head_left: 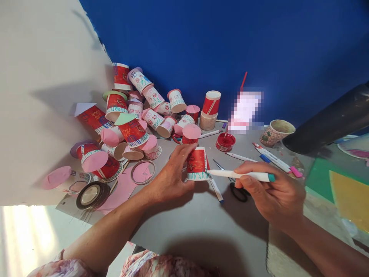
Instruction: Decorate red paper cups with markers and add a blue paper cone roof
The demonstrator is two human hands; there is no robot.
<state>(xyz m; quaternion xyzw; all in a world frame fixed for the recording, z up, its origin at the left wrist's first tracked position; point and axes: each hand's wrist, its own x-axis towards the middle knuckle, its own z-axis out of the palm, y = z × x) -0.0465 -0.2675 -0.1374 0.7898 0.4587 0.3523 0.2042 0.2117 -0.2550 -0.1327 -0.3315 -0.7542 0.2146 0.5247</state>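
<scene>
My left hand (170, 173) is closed around the left side of a red paper cup (198, 163), which stands upside down above the grey table. Green zigzag strokes run along the cup's white lower band. In my right hand (276, 192) is a white marker (245, 175) with a green end, held like a pen. Its tip is at the right edge of the cup's white band. Behind the cup is another red cup with a pink round paper top (191, 131). Scissors (238, 191) with black handles lie partly hidden beneath the marker.
Many decorated paper cups (152, 96) with paper tops are heaped at the left. Tape rolls (92, 195) lie before them. A cup stack (210, 109), a red paint jar (225, 141), a patterned cup (276, 132) and several markers (272, 159) are behind and right. A black pipe (328, 119) slants in.
</scene>
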